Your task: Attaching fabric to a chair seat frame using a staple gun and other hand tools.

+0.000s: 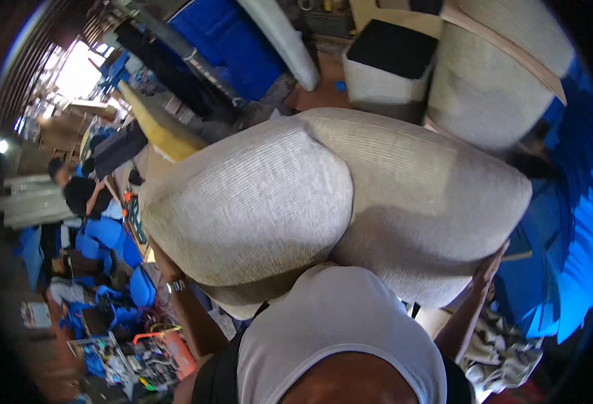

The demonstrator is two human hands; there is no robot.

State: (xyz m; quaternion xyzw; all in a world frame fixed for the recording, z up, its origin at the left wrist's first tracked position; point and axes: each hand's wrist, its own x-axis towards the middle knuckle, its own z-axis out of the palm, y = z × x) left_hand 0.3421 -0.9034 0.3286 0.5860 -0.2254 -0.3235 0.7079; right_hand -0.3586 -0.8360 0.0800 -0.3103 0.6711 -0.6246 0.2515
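Observation:
Two bulky cushions in ribbed grey-beige fabric fill the middle in front of my chest, pressed side by side: a lighter left cushion (256, 202) and a right cushion (431, 202) partly in shade. My left hand (167, 266), with a watch at the wrist, grips the near outer side of the left cushion; its fingertips are hidden by the fabric. At the opposite outer edge, my right hand (489, 266) wraps the right cushion's side, fingers along the fabric. Both arms are spread wide around the pair.
Upholstered blocks (390, 67) and a tall padded piece (488, 81) stand beyond at the right. Blue sheeting (545, 262) hangs at the right. Yellow foam (155, 124) lies beyond the left cushion. At far left another person (84, 195) works near blue pieces and clutter.

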